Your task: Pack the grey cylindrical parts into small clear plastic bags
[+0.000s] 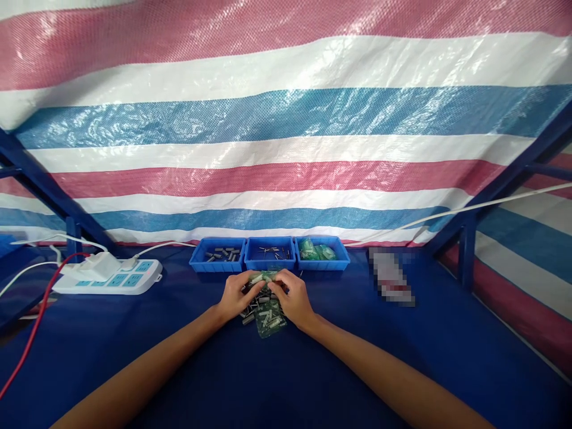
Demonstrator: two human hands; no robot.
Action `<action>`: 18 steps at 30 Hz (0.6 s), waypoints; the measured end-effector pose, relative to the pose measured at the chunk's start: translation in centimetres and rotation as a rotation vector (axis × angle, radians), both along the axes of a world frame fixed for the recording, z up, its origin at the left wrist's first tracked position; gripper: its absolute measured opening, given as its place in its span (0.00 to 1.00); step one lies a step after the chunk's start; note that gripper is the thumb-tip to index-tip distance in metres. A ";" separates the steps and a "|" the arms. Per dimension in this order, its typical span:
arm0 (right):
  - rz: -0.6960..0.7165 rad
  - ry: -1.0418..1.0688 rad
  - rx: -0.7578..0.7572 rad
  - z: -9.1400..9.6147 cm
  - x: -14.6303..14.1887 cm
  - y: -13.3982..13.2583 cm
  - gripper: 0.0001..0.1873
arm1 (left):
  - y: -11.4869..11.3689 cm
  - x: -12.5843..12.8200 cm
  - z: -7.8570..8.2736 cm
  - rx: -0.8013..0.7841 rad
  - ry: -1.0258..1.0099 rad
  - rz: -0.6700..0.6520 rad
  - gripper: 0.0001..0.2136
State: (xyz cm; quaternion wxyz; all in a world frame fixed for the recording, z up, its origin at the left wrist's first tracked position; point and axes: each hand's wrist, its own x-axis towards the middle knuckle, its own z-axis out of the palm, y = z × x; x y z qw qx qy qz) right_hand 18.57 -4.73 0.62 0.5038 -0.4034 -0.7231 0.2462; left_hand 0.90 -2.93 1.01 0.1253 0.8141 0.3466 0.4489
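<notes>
My left hand and my right hand meet over a small heap of parts on the blue table cloth. Both pinch a small clear green packet between their fingertips. Another green packet with pale pieces inside lies flat just below the hands. Several small grey cylindrical parts are scattered under and between the hands. What sits beneath the palms is hidden.
Three blue trays stand in a row behind the hands: left tray with grey parts, middle tray with thin pins, right tray with green packets. A white power strip with cables lies at left. A striped tarp backs the table.
</notes>
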 end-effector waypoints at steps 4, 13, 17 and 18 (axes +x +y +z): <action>-0.008 0.003 0.002 0.0 0.0 0.0 0.11 | 0.1 0.0 -0.1 0.007 -0.004 -0.013 0.08; 0.017 0.053 -0.007 0.6 0.0 -0.3 0.07 | 0.1 0.0 -0.3 0.028 0.009 0.039 0.09; -0.005 0.091 -0.006 0.6 0.1 -0.4 0.07 | 0.1 0.0 -0.3 0.057 0.006 0.040 0.08; -0.017 0.108 0.001 0.6 0.0 -0.5 0.07 | 0.1 0.0 -0.3 0.058 0.006 0.037 0.08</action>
